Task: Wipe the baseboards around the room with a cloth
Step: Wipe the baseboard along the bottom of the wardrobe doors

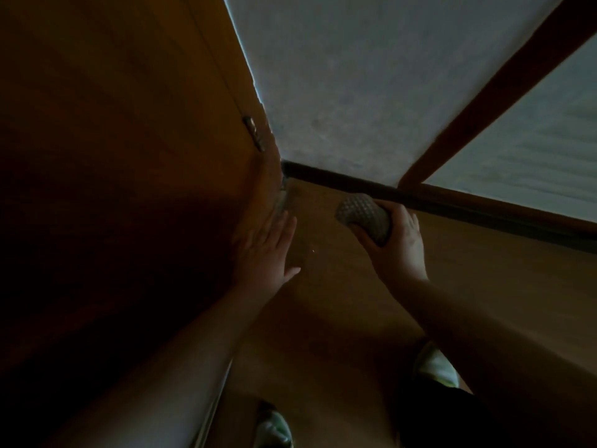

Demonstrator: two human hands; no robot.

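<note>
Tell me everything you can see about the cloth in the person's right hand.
The grey-green cloth with a woven grid texture is bunched into a rounded wad. The right hand grips it, fingers curled over its far side, the thumb beneath. It sits low in the room's corner, just before the dark brown wooden baseboard, above the brown floor. Dim light hides whether it touches the baseboard.

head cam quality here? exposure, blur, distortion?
Head view: underexposed, the wooden door on the left sinks into near-black shadow; the wall is the brightest area; wide-angle bending skews wall and baseboard; edges soft; the right hand and its cloth stay legible, as does the left hand.
</note>
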